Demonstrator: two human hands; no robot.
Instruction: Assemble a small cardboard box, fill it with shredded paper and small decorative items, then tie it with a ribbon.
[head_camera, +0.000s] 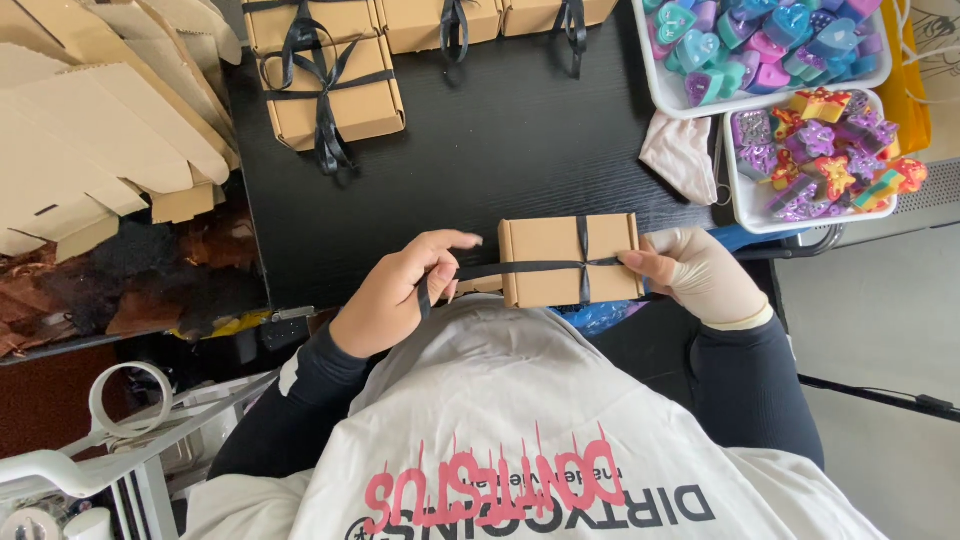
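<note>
The left hand (405, 290), bare, was curled closed around a black ribbon (505, 269), drawing it taut across a small brown cardboard box (545, 262) at the near edge of a black table (520, 140). The right hand (695, 275), in a pale glove, was pinched shut on the ribbon's other end at the box's right edge, apparently to keep the band tight where it crossed a second strand on the lid.

Farther up the table lay finished boxes (335, 95), already tied with black bows and pushed away from the working spot. To the upper right, near the gloved hand, stood two white trays: one (690, 100) of heart-shaped pieces in blue, pink and purple, another (745, 205) of star-like pieces in purple, red and yellow. A crumpled spare glove (680, 155) lay beside them. Flat, unfolded box blanks (90, 130) were stacked at the left.
</note>
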